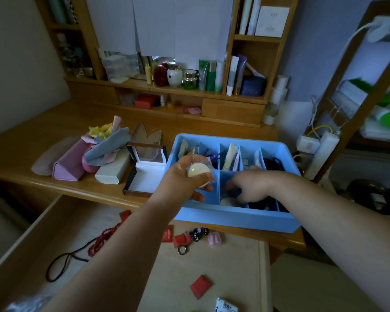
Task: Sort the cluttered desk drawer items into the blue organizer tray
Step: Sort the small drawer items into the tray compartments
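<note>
Nearest the camera lay the open drawer [212, 262], w/ loose bits left on its floor: a red packet [200, 286], red keychain charms [181, 240], a pink earplug case [214, 238], a red bead string [101, 239] and a black cord loop [61, 264].

Left hand [185, 179] was raised over the near-left part of the blue organizer tray [234, 218], fingers and thumb curled round a round cream disc in clear wrap [198, 171]. Judging by looks, the disc was light and rigid, but the film slippery and crinkly, so a pinch across the rim w/ thumb opposite fingers seemed safer than holding by the loose wrap edge. Probably not fragile; couldn't tell what it was exactly.

Right hand [250, 188] reached down into the tray's near-middle compartment, fingers bent among small items there; whether it gripped anything couldn't be told, fingertips hidden. A similar pale round piece [226, 201] lay in that compartment, so the disc likely belonged there.

Tray sat on the tabletop [43, 140] at its front edge, back compartments already holding packets and dark cables. Glasses cases [70, 164] and cloths lay left of it.
</note>
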### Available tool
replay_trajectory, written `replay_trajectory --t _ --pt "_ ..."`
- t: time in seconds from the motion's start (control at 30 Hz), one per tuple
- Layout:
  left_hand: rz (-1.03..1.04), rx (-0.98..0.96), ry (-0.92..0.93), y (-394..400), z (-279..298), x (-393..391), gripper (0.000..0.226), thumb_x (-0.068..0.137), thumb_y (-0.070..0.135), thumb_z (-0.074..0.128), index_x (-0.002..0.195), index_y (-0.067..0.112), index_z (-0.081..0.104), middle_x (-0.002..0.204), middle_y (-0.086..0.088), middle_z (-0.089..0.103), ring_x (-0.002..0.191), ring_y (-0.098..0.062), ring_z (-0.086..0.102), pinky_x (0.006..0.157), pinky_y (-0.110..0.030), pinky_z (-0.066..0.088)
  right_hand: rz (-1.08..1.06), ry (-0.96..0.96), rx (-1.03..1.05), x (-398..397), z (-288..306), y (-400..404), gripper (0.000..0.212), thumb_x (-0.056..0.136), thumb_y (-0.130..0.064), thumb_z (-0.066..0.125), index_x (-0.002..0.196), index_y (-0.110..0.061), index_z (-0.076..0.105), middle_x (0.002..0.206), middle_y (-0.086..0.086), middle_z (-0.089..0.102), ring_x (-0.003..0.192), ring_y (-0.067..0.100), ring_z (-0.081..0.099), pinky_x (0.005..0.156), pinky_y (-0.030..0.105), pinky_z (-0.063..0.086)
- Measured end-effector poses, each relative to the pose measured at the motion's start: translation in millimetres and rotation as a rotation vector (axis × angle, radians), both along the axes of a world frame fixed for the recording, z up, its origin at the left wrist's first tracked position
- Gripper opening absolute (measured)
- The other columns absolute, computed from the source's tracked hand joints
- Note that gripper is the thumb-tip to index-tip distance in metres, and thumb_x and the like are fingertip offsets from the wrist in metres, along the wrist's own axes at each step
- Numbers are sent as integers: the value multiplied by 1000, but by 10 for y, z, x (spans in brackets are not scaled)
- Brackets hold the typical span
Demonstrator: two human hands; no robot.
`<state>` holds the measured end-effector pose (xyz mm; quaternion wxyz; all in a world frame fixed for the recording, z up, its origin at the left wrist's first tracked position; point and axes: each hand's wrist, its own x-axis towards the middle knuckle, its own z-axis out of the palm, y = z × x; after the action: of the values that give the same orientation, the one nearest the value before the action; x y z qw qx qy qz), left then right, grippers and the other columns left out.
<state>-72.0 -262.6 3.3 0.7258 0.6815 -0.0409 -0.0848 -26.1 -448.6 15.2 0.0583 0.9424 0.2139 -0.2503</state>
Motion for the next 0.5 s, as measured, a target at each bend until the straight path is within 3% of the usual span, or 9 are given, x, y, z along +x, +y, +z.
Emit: replay_trajectory --t 0.07,0.13,0.17,0.23,0.33,0.5 --pt "-19 18 -2 3 16 -5 29 84 9 67 110 20 59 85 -4 71 72 -17 70 50 -25 52 -86 -100 203 11 18 -20 37 91 -22 53 127 -31 56 125 -4 61 113 17 55 94 31 45" --pt "-45 57 -2 2 32 -8 27 84 11 68 107 21 60 79 0 71 70 -15 70 50 -23 52 -249 -276 611 -1 59 -27 23 94 -18 52 110 -25 67 109 -4 68 102 13 61 90 31 48" --pt "-54 82 -3 -4 35 -7 26 83 12 69 106 21 60 76 1 70 69 -13 70 49 -23 52 -315 -283 851 -28 88 -18 18 94 -18 53 99 -24 69 96 -6 70 90 9 64 82 27 50" --pt "-70 136 -6 -19 37 -6 26 82 15 71 104 21 60 73 3 69 66 -11 69 48 -21 51 -394 -117 1194 -127 144 76 11 90 -25 60 84 -26 69 77 -11 70 69 0 62 61 13 47" --pt "-105 184 -15 -21 40 -15 31 80 16 74 107 19 59 73 2 70 65 -11 67 45 -20 48 -398 -39 1253 -227 109 246 5 81 -22 72 81 -21 67 65 -6 66 54 1 60 49 10 43" --pt "-111 -22 15 48 33 -4 20 91 8 57 109 17 57 84 0 71 74 -15 68 49 -23 50 -557 -116 1314 -197 84 202 9 82 -18 71 76 -20 66 63 -5 66 47 1 58 43 16 43"
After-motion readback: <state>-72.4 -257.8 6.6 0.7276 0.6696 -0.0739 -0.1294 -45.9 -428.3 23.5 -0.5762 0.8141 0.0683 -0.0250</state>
